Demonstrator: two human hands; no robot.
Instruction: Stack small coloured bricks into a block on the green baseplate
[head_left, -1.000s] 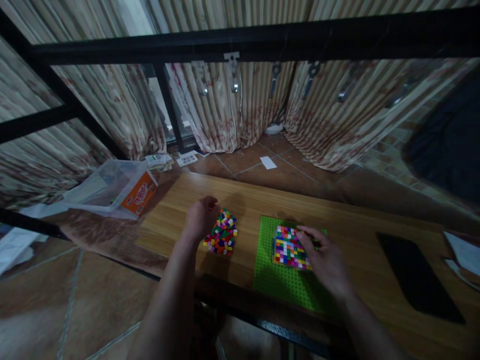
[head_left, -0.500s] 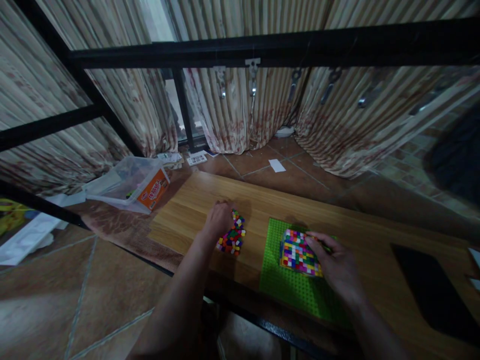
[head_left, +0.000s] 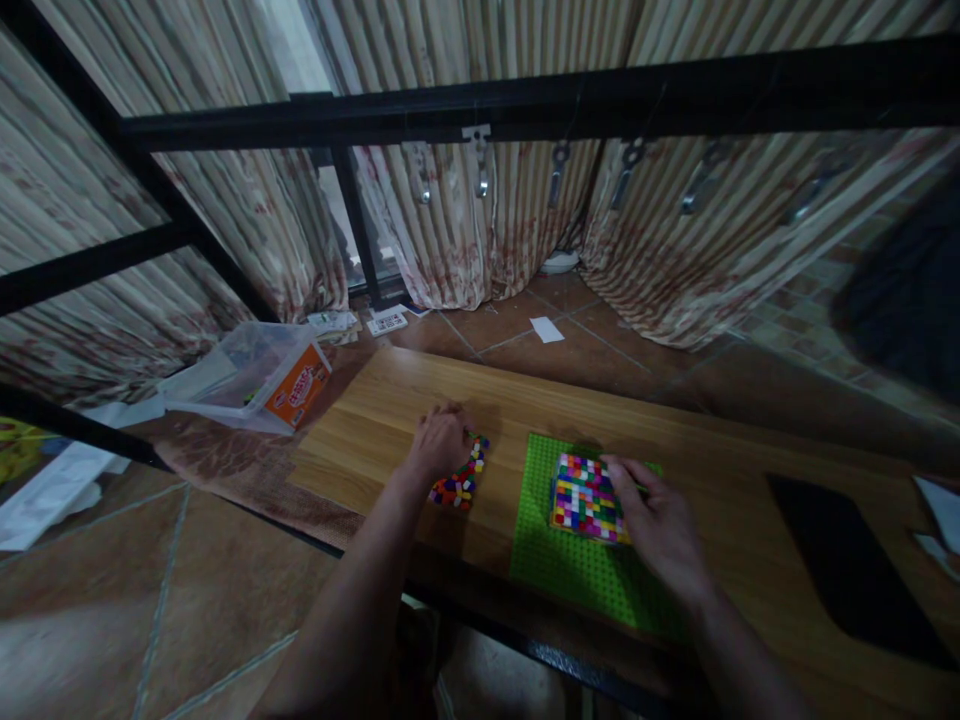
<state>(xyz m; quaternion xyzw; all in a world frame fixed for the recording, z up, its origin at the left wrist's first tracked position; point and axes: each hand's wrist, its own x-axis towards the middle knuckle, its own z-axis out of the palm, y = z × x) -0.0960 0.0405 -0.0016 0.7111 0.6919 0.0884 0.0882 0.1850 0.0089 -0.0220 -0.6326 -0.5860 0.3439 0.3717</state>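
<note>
Small colourful toy bricks [head_left: 457,488] lie in a loose pile on the wooden table. My left hand [head_left: 441,440] is over the pile's far end, its fingers curled down; the fingertips and anything between them are hidden. To the right, a rectangular block of multicoloured bricks [head_left: 589,498] sits on a green studded baseplate [head_left: 536,540]. My right hand [head_left: 660,520] grips the right side of this block, thumb at its top edge and the other fingers mostly hidden behind.
A clear plastic box [head_left: 247,375] with an orange label stands on the floor beyond the table's left end. On the table's right lies a flat black object [head_left: 847,570]. A black metal bar [head_left: 525,105] with hanging hooks crosses before the curtains [head_left: 450,230].
My left hand has shifted slightly right and covers more of the pile's far end. My right hand stays at the block's right side. The whole view has shifted a little.
</note>
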